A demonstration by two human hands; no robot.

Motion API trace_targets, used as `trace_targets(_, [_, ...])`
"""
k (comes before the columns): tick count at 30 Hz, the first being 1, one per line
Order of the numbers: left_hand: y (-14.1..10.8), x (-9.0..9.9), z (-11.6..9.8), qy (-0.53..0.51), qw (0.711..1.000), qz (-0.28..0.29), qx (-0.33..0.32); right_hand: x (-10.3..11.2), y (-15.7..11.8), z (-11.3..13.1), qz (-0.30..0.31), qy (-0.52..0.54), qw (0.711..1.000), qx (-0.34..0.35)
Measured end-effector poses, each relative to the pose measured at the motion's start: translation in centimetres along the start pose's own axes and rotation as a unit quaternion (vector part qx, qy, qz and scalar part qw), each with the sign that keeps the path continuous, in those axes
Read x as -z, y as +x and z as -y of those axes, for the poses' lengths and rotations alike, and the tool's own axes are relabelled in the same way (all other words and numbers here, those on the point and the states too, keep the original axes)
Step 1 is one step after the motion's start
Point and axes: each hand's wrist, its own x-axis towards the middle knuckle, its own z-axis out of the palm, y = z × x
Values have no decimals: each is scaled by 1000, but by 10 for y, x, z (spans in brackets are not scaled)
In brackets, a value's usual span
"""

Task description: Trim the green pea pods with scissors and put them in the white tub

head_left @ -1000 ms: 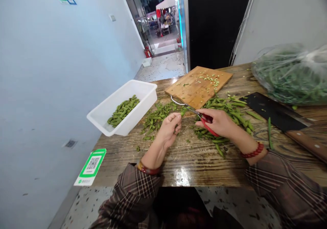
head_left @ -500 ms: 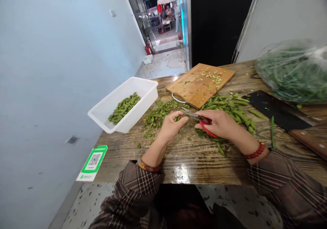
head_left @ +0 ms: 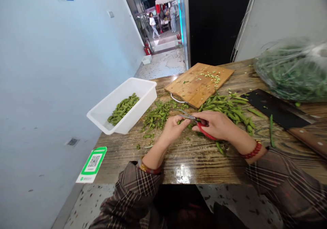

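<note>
At a wooden bench (head_left: 122,164), a right hand (head_left: 217,125) closes its fingers around the red handles of scissors (head_left: 188,116), the blades parted beside the left hand (head_left: 172,130). That hand's thumb and fingers are curled close; whether they grip a pod cannot be told. Green pods (head_left: 237,113) heap beside the right hand, with more in a white tub (head_left: 139,118) at left. A board (head_left: 189,86) lies beyond, a cleaver (head_left: 279,110) at right.
</note>
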Motion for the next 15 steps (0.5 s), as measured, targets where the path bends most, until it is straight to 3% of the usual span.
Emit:
trace_targets(9, [0, -2, -1, -49, 998, -24, 17, 3, 2, -1, 47, 4, 999, 4])
trace_targets(15, [2, 7, -8, -206, 969, -90, 100, 0, 3, -7, -36, 52, 997, -54])
